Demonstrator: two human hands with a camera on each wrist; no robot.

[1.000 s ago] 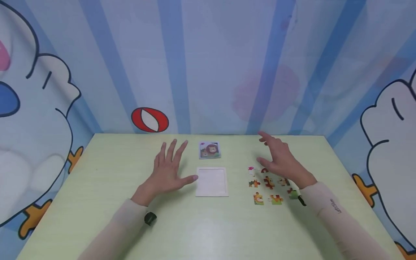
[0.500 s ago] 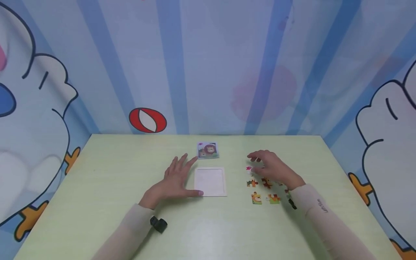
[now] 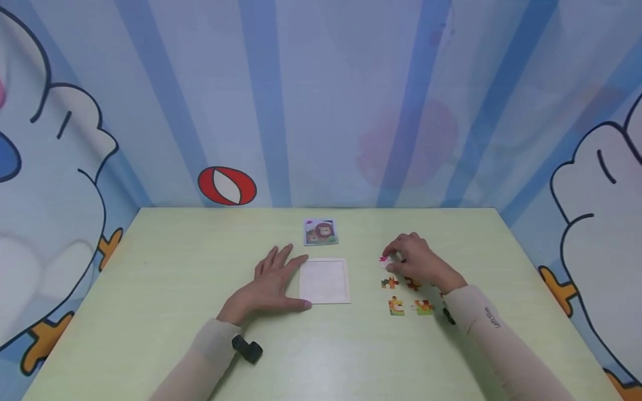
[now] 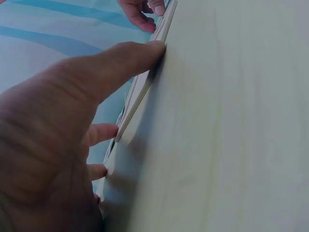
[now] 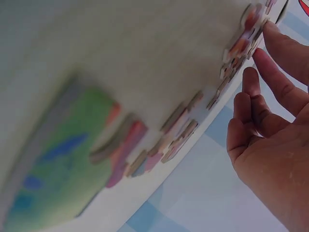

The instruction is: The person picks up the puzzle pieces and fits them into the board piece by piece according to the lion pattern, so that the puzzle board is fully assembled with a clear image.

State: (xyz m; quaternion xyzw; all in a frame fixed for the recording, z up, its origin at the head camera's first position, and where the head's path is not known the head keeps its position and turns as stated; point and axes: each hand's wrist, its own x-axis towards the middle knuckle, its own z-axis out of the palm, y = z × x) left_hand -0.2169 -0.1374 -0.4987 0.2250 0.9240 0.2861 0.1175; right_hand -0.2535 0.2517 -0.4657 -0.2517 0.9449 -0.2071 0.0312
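Observation:
My left hand (image 3: 271, 287) is spread beside the white square puzzle tray (image 3: 325, 282). Its thumb touches the tray's near left corner and its index finger the far left corner, as the left wrist view also shows. At the right, my right hand (image 3: 418, 263) has thumb and index finger on opposite sides of a puzzle piece with a pink flower (image 3: 384, 259), pinching it at the table surface. More jigsaw pieces lie by and under that hand, among them an orange and green piece (image 3: 424, 307) and a yellow-orange piece (image 3: 396, 306); some are partly hidden.
Behind the tray lies a square lion picture (image 3: 321, 231). The pale table (image 3: 331, 356) ends at a striped blue backdrop (image 3: 321, 100) with cartoon figures. A small black device (image 3: 247, 350) is worn at my left wrist.
My right hand has come down and closed thumb and index finger on the flower piece. My left hand has moved down and right to touch the tray's left corners.

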